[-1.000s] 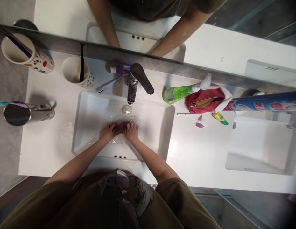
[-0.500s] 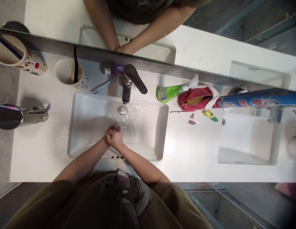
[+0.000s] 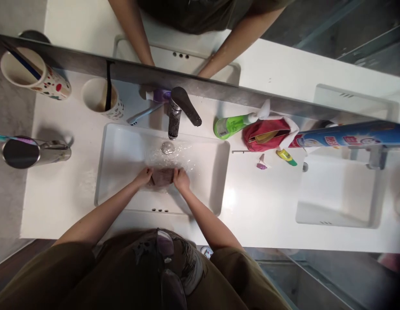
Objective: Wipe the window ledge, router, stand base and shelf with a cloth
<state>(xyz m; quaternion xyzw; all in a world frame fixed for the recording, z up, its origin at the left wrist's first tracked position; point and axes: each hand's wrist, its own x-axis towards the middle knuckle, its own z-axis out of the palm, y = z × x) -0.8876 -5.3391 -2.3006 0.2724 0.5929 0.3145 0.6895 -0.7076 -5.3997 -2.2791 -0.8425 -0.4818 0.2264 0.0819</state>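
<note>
A brownish-purple cloth [image 3: 163, 177] is stretched flat between my two hands, low over the white sink basin [image 3: 122, 148]. My left hand [image 3: 144, 177] grips its left edge, fingers closed. On the opposite edge my right hand [image 3: 181, 179] is closed in the same way. Beyond the cloth stands the dark faucet [image 3: 174, 122], its spout pointing toward me. Splashing water covers the basin floor around the round drain plug [image 3: 168, 147]. The cloth is slightly blurred, and its lower side is hidden.
Behind the faucet runs a mirror. Two patterned cups [image 3: 101, 97] and a metal mug [image 3: 38, 153] stand on the left. To the right are a green pump bottle [image 3: 230, 126], a red pouch [image 3: 267, 134], a yellow-green tube [image 3: 286, 157] and a second sink [image 3: 335, 189].
My hands were together with the cloth bunched up between them. They have moved apart sideways, and the cloth is now spread out. The view has shifted slightly.
</note>
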